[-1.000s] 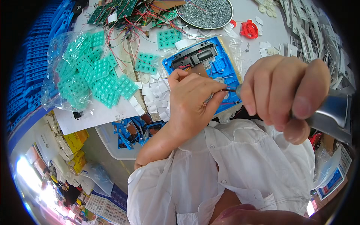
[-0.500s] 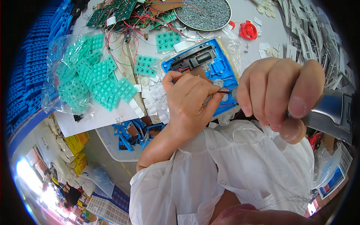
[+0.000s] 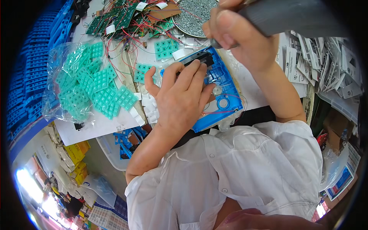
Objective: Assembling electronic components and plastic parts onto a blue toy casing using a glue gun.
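Note:
A blue plastic casing (image 3: 220, 69) lies on the bench in front of me, with a black module (image 3: 207, 59) set along its far side. My left hand (image 3: 180, 94) rests over the casing with its fingers spread, fingertips on the black module. In my right hand (image 3: 249, 46) is a dark grey powered screwdriver (image 3: 293, 17), gripped and tilted. Its tip is at the far edge of the casing, near one end of the module; any screw there is too small to make out. Thin red wires (image 3: 230, 111) loop over the casing's near part, beside a round speaker-like disc (image 3: 222, 102).
A round tray of small screws (image 3: 191, 19) stands beyond the casing. Green circuit boards (image 3: 124, 17) with tangled wires lie far left. Turquoise keypads (image 3: 101, 82) spill from a clear bag. Blue parts (image 3: 34, 65) are stacked left; white plastic pieces (image 3: 303, 65) are heaped right.
My right hand has carried the screwdriver away from the casing's near right side to its far edge. My left fingers have gone from a pinch by the tip to lying spread on the module.

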{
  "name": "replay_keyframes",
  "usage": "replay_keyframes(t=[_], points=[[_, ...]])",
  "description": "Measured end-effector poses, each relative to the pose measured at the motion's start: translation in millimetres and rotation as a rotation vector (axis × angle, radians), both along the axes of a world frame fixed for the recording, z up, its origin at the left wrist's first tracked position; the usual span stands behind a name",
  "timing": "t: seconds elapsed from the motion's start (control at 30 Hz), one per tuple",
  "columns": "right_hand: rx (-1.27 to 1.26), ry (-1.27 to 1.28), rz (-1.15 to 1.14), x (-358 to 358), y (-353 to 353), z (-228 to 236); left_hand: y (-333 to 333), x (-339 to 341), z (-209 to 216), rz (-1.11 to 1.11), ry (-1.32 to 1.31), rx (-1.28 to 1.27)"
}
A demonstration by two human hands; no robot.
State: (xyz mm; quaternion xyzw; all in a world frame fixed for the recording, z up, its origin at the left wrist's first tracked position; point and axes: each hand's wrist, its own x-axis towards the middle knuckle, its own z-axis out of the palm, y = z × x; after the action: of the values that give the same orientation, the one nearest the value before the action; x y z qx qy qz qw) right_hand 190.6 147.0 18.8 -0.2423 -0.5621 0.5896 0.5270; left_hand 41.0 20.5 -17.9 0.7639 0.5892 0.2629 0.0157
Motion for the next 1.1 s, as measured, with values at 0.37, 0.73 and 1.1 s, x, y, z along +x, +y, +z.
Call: replay_keyframes(t=[0.37,0.73,1.1], points=[[0.284,-0.381,0.101,-0.1,7.2,-22.1,-2.5,0.5,-4.6,0.009,-0.038,0.001],[0.234,0.034,0.162,-6.2,18.0,-1.1,-8.9,-50.4,-4.8,0.048,-0.236,0.0],[-0.024,-0.082,-0.307,5.3,-19.5,65.3,-22.5,-39.5,-5.9,0.177,-0.132,-0.198]])
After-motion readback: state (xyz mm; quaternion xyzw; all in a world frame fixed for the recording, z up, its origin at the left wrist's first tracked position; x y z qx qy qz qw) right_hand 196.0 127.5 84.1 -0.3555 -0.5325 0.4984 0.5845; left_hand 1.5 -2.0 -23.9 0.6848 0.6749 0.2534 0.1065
